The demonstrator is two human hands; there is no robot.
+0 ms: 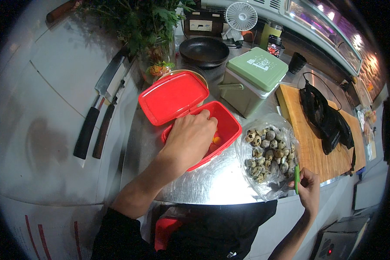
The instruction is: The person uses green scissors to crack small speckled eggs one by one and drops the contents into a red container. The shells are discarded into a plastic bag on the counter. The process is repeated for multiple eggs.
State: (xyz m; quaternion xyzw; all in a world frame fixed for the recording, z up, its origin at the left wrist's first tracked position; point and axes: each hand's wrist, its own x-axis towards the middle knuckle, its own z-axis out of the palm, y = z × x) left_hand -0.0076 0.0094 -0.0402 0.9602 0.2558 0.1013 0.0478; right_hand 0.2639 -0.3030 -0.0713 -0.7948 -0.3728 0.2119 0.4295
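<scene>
My left hand [193, 136] reaches into a red plastic box [232, 128] with its fingers curled, and whatever they hold is hidden. Beside the fingers, orange-yellow egg yolks [217, 141] show inside the box. The box's red lid [174, 96] leans back, tilted up at its far left side. To the right, speckled quail eggs [269, 145] lie in a crumpled clear plastic bag [271, 122]. At the bag's right edge my right hand [309, 188] is closed on a slim green-handled tool [297, 178], held upright; its exact kind cannot be made out.
Behind the box stand a green-lidded container [258, 71] and a black frying pan [203, 51]. A wooden cutting board [320, 134] with a black bag [325, 115] on it lies at right. Knives [100, 104] hang along the left wall, near leafy greens [147, 26].
</scene>
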